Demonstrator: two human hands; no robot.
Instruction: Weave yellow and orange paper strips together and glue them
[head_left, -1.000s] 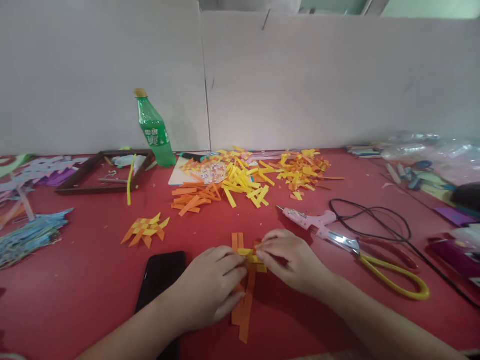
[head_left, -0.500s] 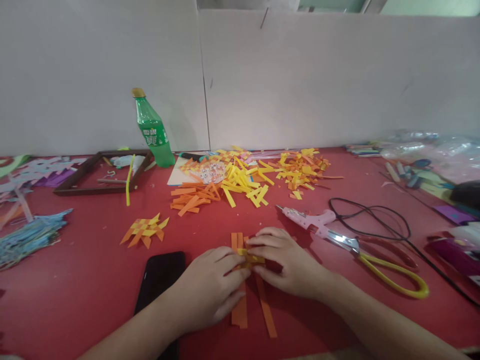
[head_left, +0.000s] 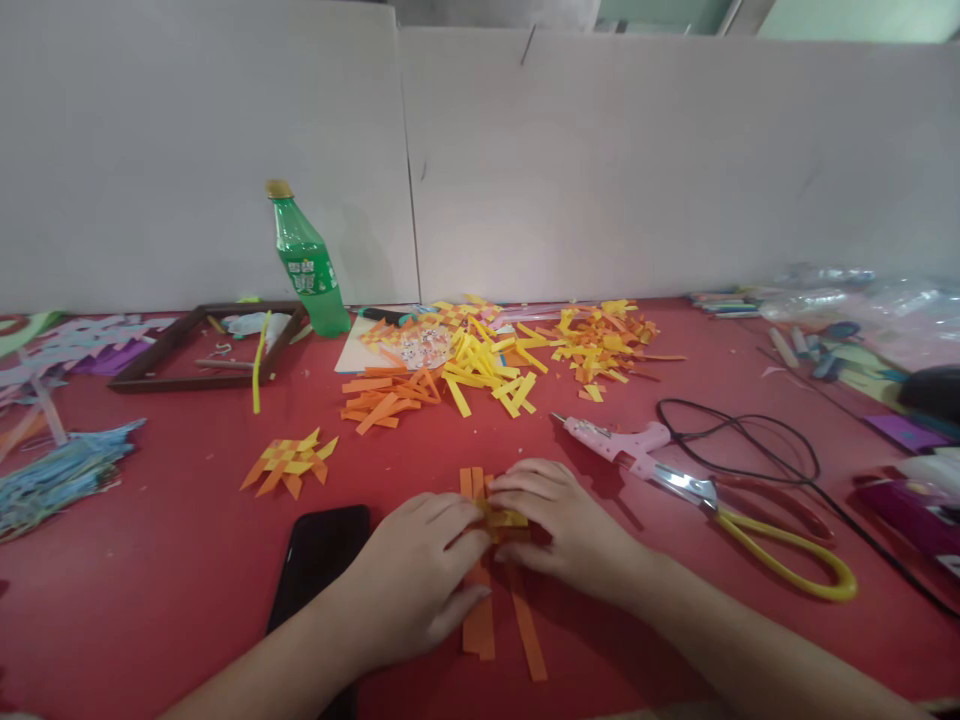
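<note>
Between my hands, several orange paper strips (head_left: 480, 625) lie lengthwise on the red table, crossed by a yellow paper strip (head_left: 511, 519). My left hand (head_left: 416, 570) grips the crossing from the left, its bent fingertips on the strips. From the right, my right hand (head_left: 574, 520) has curled fingers on the same crossing and the yellow strip's right end. Fingers hide part of the weave. One orange strip slants off at the lower right, apart from the others. A woven orange-and-yellow paper piece (head_left: 289, 463) with pointed ends rests to the left.
A black phone (head_left: 322, 545) lies partly under my left forearm. To the right are a pink glue gun (head_left: 615, 440) with its black cord and yellow-handled scissors (head_left: 784, 560). Behind lie yellow strips (head_left: 480, 360), orange strips (head_left: 386, 395), a green bottle (head_left: 311, 270) and a brown frame (head_left: 180, 382).
My right hand's fingers have shifted slightly left and down over the crossing, and the slanting orange strip has moved a little toward me. My left hand stays nearly in place.
</note>
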